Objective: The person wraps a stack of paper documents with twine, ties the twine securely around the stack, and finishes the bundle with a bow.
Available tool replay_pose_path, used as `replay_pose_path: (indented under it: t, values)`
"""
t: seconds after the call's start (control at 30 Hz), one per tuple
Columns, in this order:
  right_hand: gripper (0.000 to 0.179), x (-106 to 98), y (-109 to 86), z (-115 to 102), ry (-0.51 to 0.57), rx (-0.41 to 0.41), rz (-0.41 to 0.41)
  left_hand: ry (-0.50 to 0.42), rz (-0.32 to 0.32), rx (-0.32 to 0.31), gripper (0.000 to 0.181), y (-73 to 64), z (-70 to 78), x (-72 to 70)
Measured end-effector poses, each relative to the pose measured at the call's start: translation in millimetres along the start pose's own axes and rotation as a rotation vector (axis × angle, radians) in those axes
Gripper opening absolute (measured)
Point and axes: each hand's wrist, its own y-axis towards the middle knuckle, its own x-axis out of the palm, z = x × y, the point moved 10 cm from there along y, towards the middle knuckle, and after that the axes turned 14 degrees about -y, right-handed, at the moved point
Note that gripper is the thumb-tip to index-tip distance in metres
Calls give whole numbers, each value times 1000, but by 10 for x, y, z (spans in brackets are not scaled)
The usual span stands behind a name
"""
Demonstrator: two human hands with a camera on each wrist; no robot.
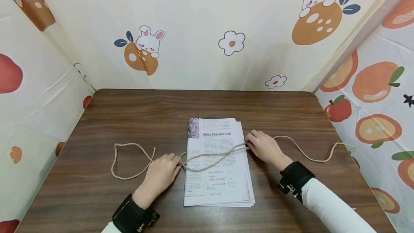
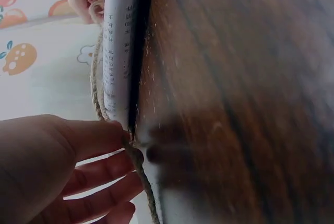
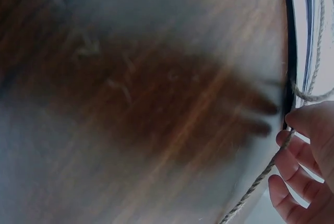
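Note:
A folded newspaper stack (image 1: 226, 186) lies on the brown wooden table (image 1: 145, 103). A beige rope (image 1: 318, 160) crosses it, its strands forming a narrow loop over the paper. My left hand (image 1: 163, 172) pinches the rope beside the paper's left edge; the left wrist view shows thumb and index finger on the rope (image 2: 96, 78), with the other fingers loosely bent. At the paper's right edge my right hand (image 1: 264, 147) pinches the rope (image 3: 255, 184) between thumb and forefinger. One rope tail curves on the table left of the left hand; the other runs right, past the table edge.
Behind the table stands a pale wall covering (image 1: 194, 64) printed with rabbits and flowers. A fruit-patterned sheet (image 1: 381, 175) hangs along the right side, and another pale sheet (image 1: 38, 118) on the left. Black straps (image 1: 295, 179) with cameras sit on both wrists.

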Motion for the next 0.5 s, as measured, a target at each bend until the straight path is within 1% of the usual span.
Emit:
replay_pose_path:
  t: [0.1, 0.23, 0.5]
  values:
    - [12, -5, 1, 62, -3, 22, 11, 4, 11, -5, 17, -1, -15, -22]
    - [14, -20, -7, 176, -9, 57, 26, 7, 11, -24, 20, -25, -66, -77]
    - [12, -25, -95, 428, -27, 124, 27, -3, -2, -97, 22, -107, -230, -176]
